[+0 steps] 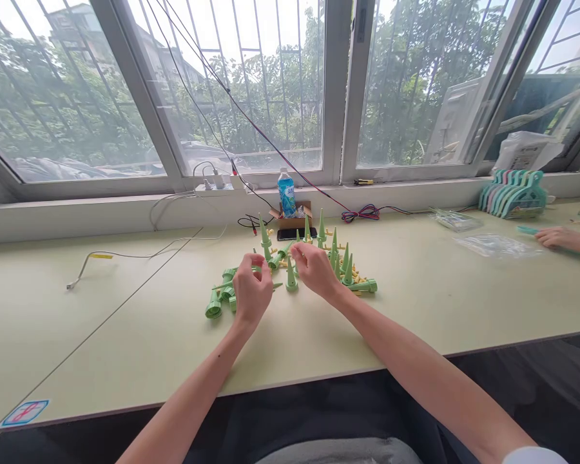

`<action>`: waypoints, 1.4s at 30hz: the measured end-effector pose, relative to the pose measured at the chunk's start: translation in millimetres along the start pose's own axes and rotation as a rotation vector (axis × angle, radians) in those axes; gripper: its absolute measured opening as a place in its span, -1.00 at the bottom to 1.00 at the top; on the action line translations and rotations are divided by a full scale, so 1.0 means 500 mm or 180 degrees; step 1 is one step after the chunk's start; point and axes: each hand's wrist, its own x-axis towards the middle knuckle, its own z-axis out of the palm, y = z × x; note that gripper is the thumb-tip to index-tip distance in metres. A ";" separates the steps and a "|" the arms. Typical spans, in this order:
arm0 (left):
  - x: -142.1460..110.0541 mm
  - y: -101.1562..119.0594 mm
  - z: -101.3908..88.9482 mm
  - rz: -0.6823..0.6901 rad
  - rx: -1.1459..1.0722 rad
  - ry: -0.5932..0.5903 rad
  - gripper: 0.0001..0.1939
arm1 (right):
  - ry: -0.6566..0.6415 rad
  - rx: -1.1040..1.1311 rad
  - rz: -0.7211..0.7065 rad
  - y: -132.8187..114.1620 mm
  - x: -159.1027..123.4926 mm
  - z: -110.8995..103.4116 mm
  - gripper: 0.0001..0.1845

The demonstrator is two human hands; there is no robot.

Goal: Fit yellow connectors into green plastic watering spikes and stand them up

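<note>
My left hand (254,289) is closed, thumb and fingertips together, above a heap of green plastic pieces (213,304). What it holds, if anything, is too small to make out. Just to the right, my right hand (315,267) is also closed in a pinch, and its fingertips hide whatever may be in them. A green cone-shaped spike (291,277) stands upright on the table between the two hands. Further green spikes (348,267) stand beyond my right wrist, with small yellow plastic parts (356,276) scattered among them.
Behind the spikes lie a black phone (290,234) and a small cardboard box, with a bottle of blue liquid (286,192). Cables (362,212) run along the sill. At the right are plastic bags (495,245), pastel hangers (512,193) and another person's hand (560,238).
</note>
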 end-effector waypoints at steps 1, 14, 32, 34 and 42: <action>0.000 0.000 0.000 -0.0004 -0.0003 -0.0003 -0.91 | 0.0008 -0.0023 0.0029 0.000 0.000 -0.001 -0.65; 0.003 0.008 -0.007 -0.0086 -0.0007 0.0306 -0.90 | 0.0121 -0.0137 -0.0001 0.008 0.000 0.000 -0.71; 0.006 0.003 -0.009 -0.0122 0.0036 0.0150 -0.87 | 0.0202 -0.0154 -0.0017 0.008 0.003 -0.001 -0.73; 0.003 0.006 -0.006 -0.0127 0.0006 -0.0012 -0.82 | 0.0305 -0.0129 -0.0083 0.006 0.006 -0.004 -0.71; -0.006 0.002 -0.001 0.0222 0.0845 -0.0443 -0.78 | 0.0553 0.0013 -0.0191 0.006 0.011 -0.016 -0.65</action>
